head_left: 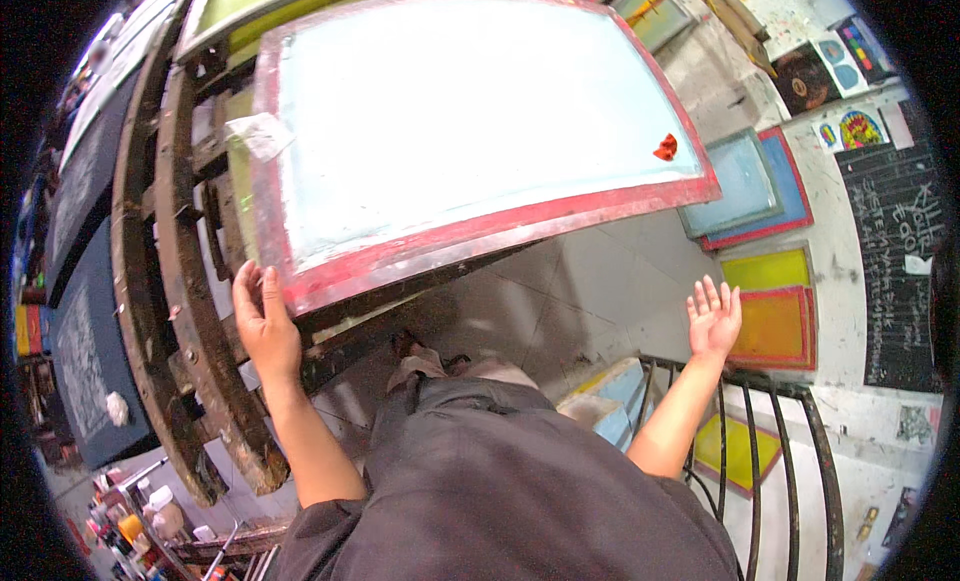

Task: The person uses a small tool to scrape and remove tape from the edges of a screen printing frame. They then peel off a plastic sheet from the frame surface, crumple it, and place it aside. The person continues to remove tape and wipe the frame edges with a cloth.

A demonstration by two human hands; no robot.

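A large silk-screen frame with a bright white mesh and a red-taped border fills the upper middle. My left hand is at its near left corner, fingers pointing up and parted from the thumb. It lies against or right beside the frame's edge; no grip on it is visible. Over the floor to the right, my right hand is held in the air, palm up and fingers spread, with nothing in it. A small red scrap lies on the mesh near the right edge. A crumpled white tissue sits at the frame's left edge.
A dark slatted wooden rack stands at the left beside dark printed panels. Colored screens lean along the right wall. Black metal bars rise at the lower right. A shelf of bottles is at lower left.
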